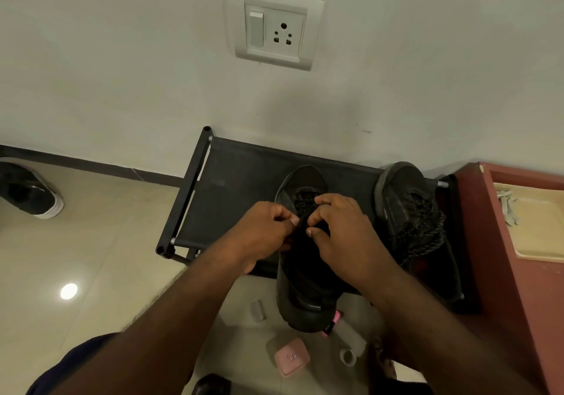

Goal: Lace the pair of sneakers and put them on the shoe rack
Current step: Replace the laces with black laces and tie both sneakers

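— Why work on the sneaker (pixel 305 309) right on the shoe rack (pixel 238 187)?

— Probably so the fabric shelf holds it steady. Its toe points at the wall and its heel overhangs the front edge at lower centre of the frame. It also lies where it has to end up.

— And the hands?

— Both meet over the tongue at mid-frame. The left hand (pixel 265 232) has its fingers (pixel 287 216) curled in a pinch, and the right hand (pixel 345 236) pinches too. Each seems to grasp an end of the dark lace (pixel 305 202), though the hands hide most of it.

— The other one?

— The second sneaker (pixel 409 211) sits just to the right on the same shelf, laces threaded, ends spilling over its side. I'd judge the centre one is the last to finish.
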`<state>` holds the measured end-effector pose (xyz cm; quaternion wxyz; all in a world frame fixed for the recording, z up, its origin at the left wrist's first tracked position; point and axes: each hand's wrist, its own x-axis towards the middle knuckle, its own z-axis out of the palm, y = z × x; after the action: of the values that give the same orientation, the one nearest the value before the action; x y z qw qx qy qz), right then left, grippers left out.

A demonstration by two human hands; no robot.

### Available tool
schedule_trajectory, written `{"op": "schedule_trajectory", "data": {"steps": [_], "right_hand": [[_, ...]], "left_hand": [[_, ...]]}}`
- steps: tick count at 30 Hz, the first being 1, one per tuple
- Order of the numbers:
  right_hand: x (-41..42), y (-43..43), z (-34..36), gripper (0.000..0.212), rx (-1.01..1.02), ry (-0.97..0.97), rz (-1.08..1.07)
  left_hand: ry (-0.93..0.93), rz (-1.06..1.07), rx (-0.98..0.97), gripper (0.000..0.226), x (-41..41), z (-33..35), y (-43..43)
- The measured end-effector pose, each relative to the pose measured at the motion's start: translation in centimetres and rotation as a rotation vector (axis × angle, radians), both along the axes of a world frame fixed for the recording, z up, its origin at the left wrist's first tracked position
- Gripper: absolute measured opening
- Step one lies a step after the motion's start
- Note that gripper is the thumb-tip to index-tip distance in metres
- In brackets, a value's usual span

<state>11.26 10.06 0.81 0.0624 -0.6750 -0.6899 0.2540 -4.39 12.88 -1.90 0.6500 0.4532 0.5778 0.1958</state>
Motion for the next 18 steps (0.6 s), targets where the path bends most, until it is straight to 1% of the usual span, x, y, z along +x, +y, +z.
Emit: {"op": "schedule_trajectory", "data": {"steps": [4, 10, 14, 18], "right_hand": [[0.2, 0.1, -0.7, 0.015, 0.065, 0.037, -0.037], [-0.8, -0.3, -1.3, 0.013, 0.187, -0.015, -0.085], [-0.4, -0.3, -0.7, 0.017, 0.169, -0.076, -0.052], [-0.4, -0.5, -0.2, 0.02, 0.109, -0.101, -0.003]], "left_hand": [[-0.021, -0.04, 0.043, 0.013, -0.6, 0.5, 0.1], [0.158, -0.125, 0.257, 0.012, -0.3, 0.3, -0.1], [0.167, -0.116, 0.24, 0.014, -0.1, 0.5, 0.1], [0.106, 0.003, 0.114, 0.018, 0.4, 0.3, 0.4]]}}
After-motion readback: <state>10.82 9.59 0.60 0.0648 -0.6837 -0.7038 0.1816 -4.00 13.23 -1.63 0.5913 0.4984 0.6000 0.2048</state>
